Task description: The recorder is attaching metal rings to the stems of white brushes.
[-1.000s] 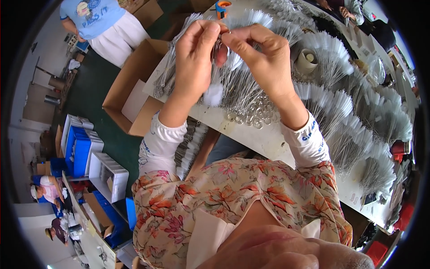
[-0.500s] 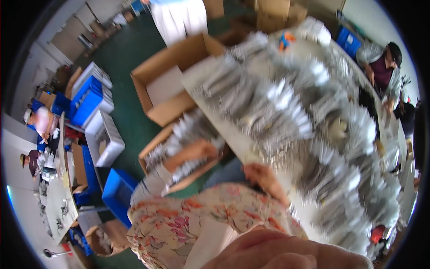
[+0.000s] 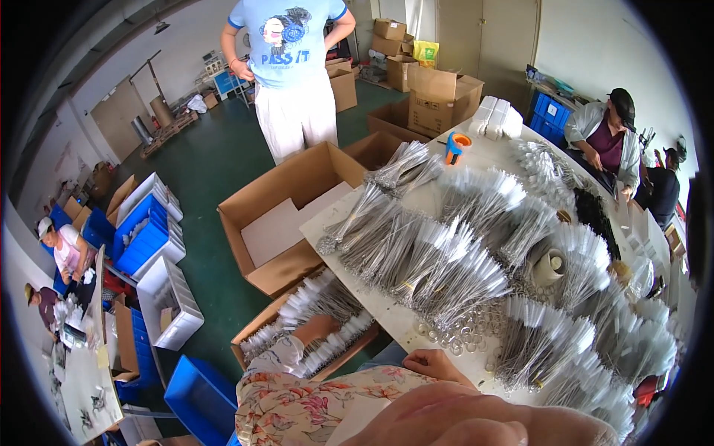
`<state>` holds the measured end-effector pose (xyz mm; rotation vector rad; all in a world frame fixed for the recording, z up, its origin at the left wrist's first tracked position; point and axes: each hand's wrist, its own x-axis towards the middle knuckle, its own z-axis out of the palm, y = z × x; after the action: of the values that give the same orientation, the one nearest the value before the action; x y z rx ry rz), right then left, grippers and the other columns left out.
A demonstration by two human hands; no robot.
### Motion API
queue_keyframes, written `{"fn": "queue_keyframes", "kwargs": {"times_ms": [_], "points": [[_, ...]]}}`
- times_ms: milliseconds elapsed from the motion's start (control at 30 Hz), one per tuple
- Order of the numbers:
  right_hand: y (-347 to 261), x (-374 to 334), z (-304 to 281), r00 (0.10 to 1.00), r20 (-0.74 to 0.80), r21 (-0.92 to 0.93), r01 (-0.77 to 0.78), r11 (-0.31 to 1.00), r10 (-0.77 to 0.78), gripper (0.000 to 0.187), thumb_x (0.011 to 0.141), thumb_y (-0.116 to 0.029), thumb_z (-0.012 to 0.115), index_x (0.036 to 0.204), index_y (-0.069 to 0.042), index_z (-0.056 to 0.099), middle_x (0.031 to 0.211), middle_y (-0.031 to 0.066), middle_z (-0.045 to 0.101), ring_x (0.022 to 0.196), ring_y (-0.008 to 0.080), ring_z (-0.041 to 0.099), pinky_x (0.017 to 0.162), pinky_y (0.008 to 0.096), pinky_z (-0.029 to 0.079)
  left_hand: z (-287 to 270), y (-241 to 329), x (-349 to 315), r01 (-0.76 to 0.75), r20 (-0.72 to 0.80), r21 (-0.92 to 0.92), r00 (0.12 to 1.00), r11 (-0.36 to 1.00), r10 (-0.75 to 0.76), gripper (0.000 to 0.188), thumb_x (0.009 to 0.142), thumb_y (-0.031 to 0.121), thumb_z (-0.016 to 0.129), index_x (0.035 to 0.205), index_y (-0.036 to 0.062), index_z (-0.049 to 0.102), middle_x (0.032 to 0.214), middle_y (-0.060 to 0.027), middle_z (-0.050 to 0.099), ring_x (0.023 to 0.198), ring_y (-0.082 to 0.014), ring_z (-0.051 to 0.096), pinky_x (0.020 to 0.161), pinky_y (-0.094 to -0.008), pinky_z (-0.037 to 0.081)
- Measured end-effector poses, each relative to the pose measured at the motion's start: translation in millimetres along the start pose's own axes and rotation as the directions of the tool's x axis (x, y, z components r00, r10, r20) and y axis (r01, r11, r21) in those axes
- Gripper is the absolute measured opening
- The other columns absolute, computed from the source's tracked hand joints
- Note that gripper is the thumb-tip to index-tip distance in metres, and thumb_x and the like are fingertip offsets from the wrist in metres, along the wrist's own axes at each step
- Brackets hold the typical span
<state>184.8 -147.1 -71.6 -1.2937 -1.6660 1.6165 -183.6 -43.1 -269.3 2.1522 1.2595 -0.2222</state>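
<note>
My left hand (image 3: 318, 328) is down in a low cardboard box (image 3: 364, 343) packed with thin wire brushes (image 3: 297, 308) that have white bristle ends. It rests on the brushes, its fingers partly hidden among them. By the near edge of the table (image 3: 375, 293), my right hand (image 3: 433, 364) has its fingers curled in, with nothing visible in them. Bundles of similar wire brushes (image 3: 446, 267) cover the table beyond it, their wire stems toward me and white tips pointing away. Loose metal rings (image 3: 465, 340) lie close to this hand.
A large open carton (image 3: 256, 201) stands beyond the brush box. An orange-and-blue tape dispenser (image 3: 457, 147) sits on the table, and a rolled cone (image 3: 549, 266) among the bundles. A person in a blue shirt (image 3: 286, 52) stands ahead; others work at both sides. Blue bins (image 3: 197, 398) stand left.
The view has tilted upward, showing more of the standing person and the room. My left hand has stayed in the brush box; my right hand remains by the table edge.
</note>
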Motion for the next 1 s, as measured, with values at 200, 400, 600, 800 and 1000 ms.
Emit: {"fn": "queue_keyframes", "kwargs": {"times_ms": [200,400,600,800,1000], "points": [[-2,2,-1,0.999,-0.034,-0.007,-0.007,1.000,0.007,0.020,0.084,-0.019,0.063,0.093,-0.002,0.066,0.076,0.0040,0.065,0.068,0.0067,0.056,0.063,0.0228,0.047,-18,7,1,0.144,0.117,0.193,0.979,0.971,-0.169,0.042,0.075,0.023,0.064,0.115,0.0117,0.057,0.113,-0.0203,0.054,0.104,-0.0339,0.052,0.086,-0.0418,0.043],[-7,3,-3,1.000,-0.005,-0.066,0.009,0.998,-0.010,0.020,0.084,-0.021,0.064,0.092,-0.003,0.066,0.076,0.0046,0.065,0.069,0.0071,0.056,0.062,0.0238,0.047,52,27,-4,0.086,-0.170,-0.092,0.980,0.992,-0.101,0.034,0.075,0.023,0.064,0.108,0.0129,0.063,0.099,-0.0171,0.063,0.090,-0.0341,0.060,0.079,-0.0426,0.047],[0,0,-1,0.993,0.006,-0.086,0.118,0.989,-0.118,0.018,0.083,-0.017,0.063,0.092,-0.002,0.065,0.074,0.0045,0.065,0.067,0.0070,0.056,0.062,0.0237,0.047,74,23,-23,0.170,-0.227,-0.213,0.949,0.962,-0.218,0.030,0.076,0.022,0.063,0.103,0.0103,0.065,0.095,-0.0170,0.064,0.087,-0.0324,0.062,0.080,-0.0402,0.047],[-4,-24,-1,0.996,-0.023,0.074,0.082,0.994,-0.081,0.020,0.084,-0.018,0.062,0.094,-0.001,0.064,0.080,0.0035,0.065,0.073,0.0071,0.056,0.066,0.0231,0.047,44,24,-37,0.196,-0.357,-0.241,0.893,0.951,-0.275,0.022,0.079,0.022,0.057,0.095,0.0101,0.066,0.094,-0.0164,0.064,0.088,-0.0340,0.060,0.077,-0.0423,0.047],[-140,-72,-60,0.791,0.118,0.100,0.592,0.799,-0.601,0.036,0.082,-0.005,0.061,0.118,-0.006,0.055,0.103,0.0090,0.061,0.089,0.0195,0.059,0.078,0.0318,0.047,-65,-19,-50,0.311,-0.869,-0.354,0.238,0.882,-0.433,0.012,0.081,0.014,0.057,0.085,0.0020,0.056,0.079,-0.0182,0.061,0.071,-0.0290,0.059,0.065,-0.0370,0.046]]}}
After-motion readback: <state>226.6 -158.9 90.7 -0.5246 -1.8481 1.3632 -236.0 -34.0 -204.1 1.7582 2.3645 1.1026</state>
